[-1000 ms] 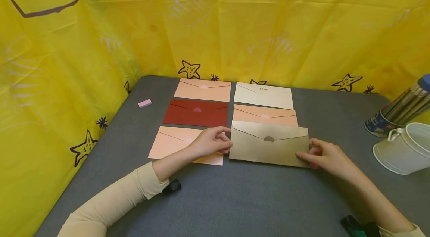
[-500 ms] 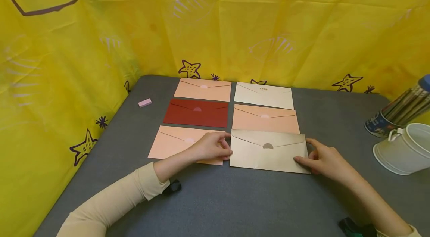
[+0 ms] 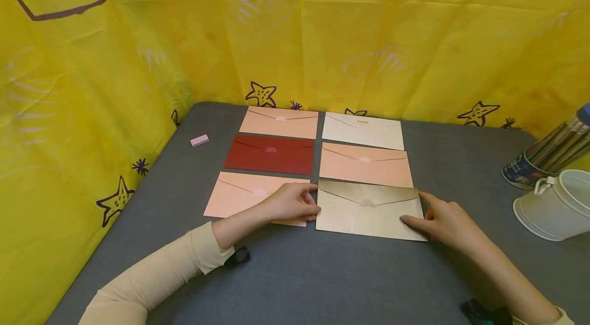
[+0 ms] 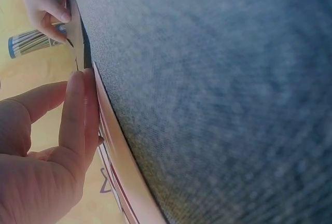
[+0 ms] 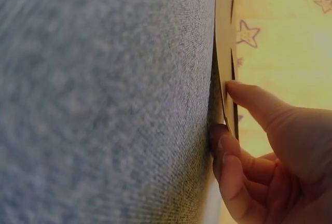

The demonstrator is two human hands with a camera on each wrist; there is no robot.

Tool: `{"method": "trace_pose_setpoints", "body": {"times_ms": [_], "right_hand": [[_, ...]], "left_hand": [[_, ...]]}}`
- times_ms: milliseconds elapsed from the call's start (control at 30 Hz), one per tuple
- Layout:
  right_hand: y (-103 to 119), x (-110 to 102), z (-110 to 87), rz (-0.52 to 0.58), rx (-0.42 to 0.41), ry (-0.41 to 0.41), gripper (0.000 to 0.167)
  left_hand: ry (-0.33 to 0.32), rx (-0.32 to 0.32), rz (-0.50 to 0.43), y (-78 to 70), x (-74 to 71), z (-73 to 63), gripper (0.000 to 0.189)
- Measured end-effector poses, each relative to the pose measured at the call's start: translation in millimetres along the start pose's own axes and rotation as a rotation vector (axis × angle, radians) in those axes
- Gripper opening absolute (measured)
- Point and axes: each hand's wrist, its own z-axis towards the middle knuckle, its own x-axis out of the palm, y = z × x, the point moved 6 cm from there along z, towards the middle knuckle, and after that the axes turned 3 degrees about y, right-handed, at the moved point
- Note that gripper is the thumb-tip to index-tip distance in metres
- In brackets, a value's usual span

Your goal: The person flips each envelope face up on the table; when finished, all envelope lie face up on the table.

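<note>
A gold envelope lies nearest me at the front of the right column, its flap side up. My right hand pinches its right end, thumb on top and fingers curled at the underside, as the right wrist view shows. At the other end, my left hand has its thumb and fingers at the left edge and pinches it. Under that hand lies a peach envelope, partly covered. Just behind the gold one is another peach envelope.
Further back lie a red envelope, a third peach envelope and a cream envelope. A small pink block sits at left. A pencil tin and a white bucket stand right. Yellow cloth surrounds the table.
The gold envelope has come down and toward me, uncovering more of the peach envelope behind it. Both hands have moved slightly with it.
</note>
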Motion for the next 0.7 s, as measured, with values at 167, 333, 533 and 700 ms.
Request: {"method": "trace_pose_setpoints", "body": {"times_ms": [167, 333, 533, 700], "right_hand": [[2, -2, -2.6, -0.029, -0.022, -0.047, 0.087], [2, -2, -4.0, -0.061, -0.018, -0.060, 0.087], [1, -3, -2.5, -0.133, 0.023, -0.045, 0.094], [4, -12, 0.3, -0.186, 0.023, -0.078, 0.088]], "left_hand": [[0.012, 0.002, 0.001, -1.4, 0.6, 0.3, 0.062], [0.024, 0.007, 0.013, -1.7, 2.1, 1.4, 0.062], [0.026, 0.017, 0.025, -1.9, 2.3, 1.9, 0.061], [0.010, 0.026, -0.034, -1.2, -0.4, 1.5, 0.056]]}}
